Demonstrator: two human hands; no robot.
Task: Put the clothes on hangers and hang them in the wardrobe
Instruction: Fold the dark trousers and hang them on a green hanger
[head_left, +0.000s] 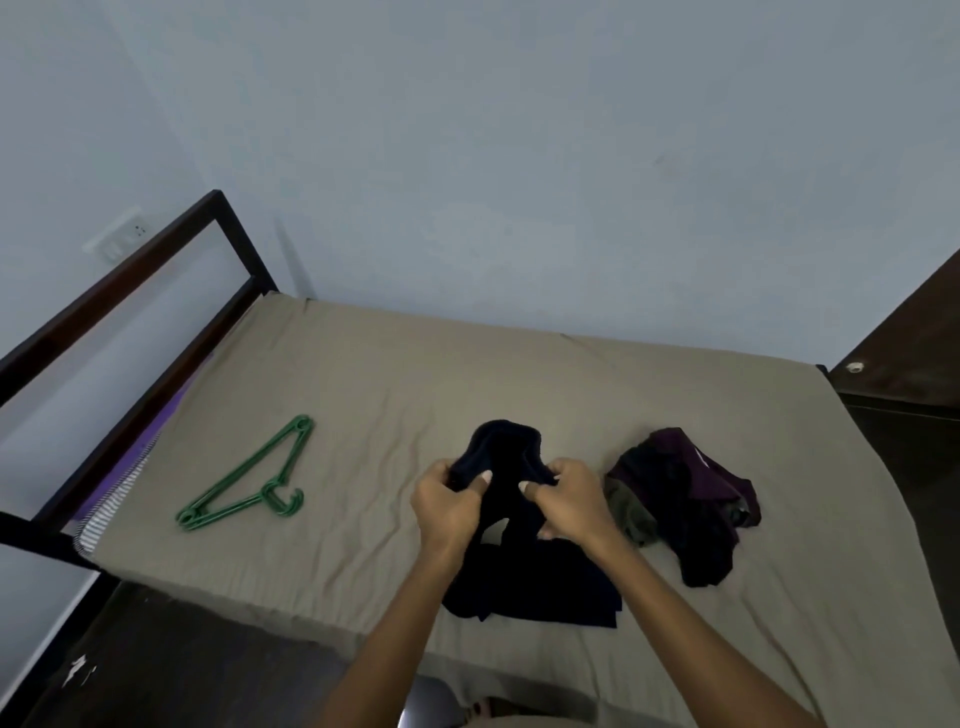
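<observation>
Fingers (480, 486) of both hands are bunched into a dark navy garment (511, 519); the left hand (449, 506) and right hand (569, 501) each clutch its upper edge, lifting it while the rest trails on the bed (363, 374). Green hangers (249, 480) lie to the left, a pile of dark clothes (685, 499) to the right.
</observation>
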